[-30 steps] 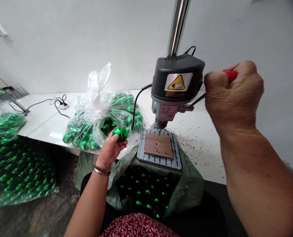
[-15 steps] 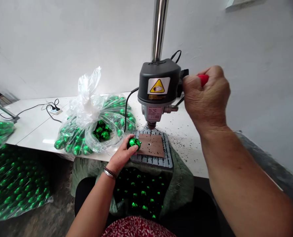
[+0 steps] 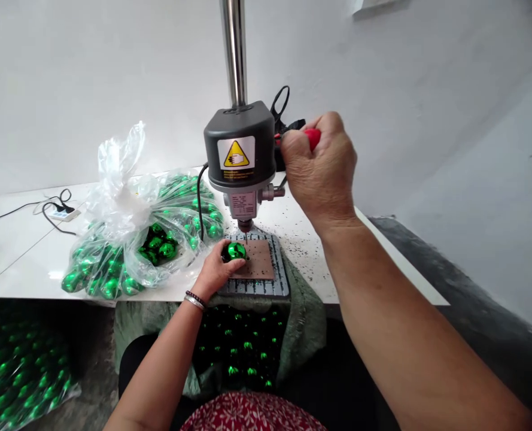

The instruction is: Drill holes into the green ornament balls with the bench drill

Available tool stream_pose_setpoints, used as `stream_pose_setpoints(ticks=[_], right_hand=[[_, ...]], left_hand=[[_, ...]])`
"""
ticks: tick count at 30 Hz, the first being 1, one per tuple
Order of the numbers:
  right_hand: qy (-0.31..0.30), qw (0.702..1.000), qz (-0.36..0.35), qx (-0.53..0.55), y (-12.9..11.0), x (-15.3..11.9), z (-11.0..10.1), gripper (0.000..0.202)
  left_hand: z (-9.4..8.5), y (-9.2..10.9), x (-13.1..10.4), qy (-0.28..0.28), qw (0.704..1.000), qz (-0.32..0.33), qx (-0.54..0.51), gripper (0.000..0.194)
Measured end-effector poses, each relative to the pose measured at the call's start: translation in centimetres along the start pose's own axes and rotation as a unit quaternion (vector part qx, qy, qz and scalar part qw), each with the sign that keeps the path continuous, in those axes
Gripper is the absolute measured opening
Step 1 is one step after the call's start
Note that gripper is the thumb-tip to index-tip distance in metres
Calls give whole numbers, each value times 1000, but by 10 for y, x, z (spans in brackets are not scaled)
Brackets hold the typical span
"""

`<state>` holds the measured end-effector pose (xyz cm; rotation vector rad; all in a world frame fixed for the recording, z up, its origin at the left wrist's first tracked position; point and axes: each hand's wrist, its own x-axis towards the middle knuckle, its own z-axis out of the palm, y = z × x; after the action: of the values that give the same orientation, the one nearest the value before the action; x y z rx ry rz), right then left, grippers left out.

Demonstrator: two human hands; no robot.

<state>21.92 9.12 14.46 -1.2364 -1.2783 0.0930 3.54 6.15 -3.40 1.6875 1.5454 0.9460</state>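
My left hand (image 3: 216, 269) grips a shiny green ball (image 3: 236, 251) over the left part of a brown board (image 3: 261, 263), close beside the thin drill bit (image 3: 246, 237). The board lies on the grey slotted base (image 3: 281, 281) of a drill press (image 3: 239, 143), sprinkled with dark chips. My right hand (image 3: 322, 170) is closed round the red-ended lever (image 3: 312, 138) on the right side of the machine's head.
An open clear plastic bag (image 3: 124, 215) of green balls rests on the white table (image 3: 18, 251), near a power strip (image 3: 63, 214) with cables. More balls lie in a green sack (image 3: 308, 329) below and in a bag (image 3: 18, 365) at the lower left.
The view has shifted to the right, so the drill press and table appear further left. My left hand has brought the green ball nearer the drill bit. My right hand still holds the lever.
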Motion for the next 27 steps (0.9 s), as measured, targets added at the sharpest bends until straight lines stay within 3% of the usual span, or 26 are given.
stream_pose_setpoints(ticks=[6,15,19,27], right_hand=[[-10,997,-63,36,11,0,2,24],[-10,997,-76,22,13,1,2,26],[-22,997,-67,11,12,1,2,25],[-36,999,-35,12,6,-1,-2,25]], left_hand=[[0,8,7,-16,999,10,34,57],[1,5,19,-64,990,75,97,65],[1,7,17,-88,989,93,73,62],[11,11,14,-78,996,31,12,62]])
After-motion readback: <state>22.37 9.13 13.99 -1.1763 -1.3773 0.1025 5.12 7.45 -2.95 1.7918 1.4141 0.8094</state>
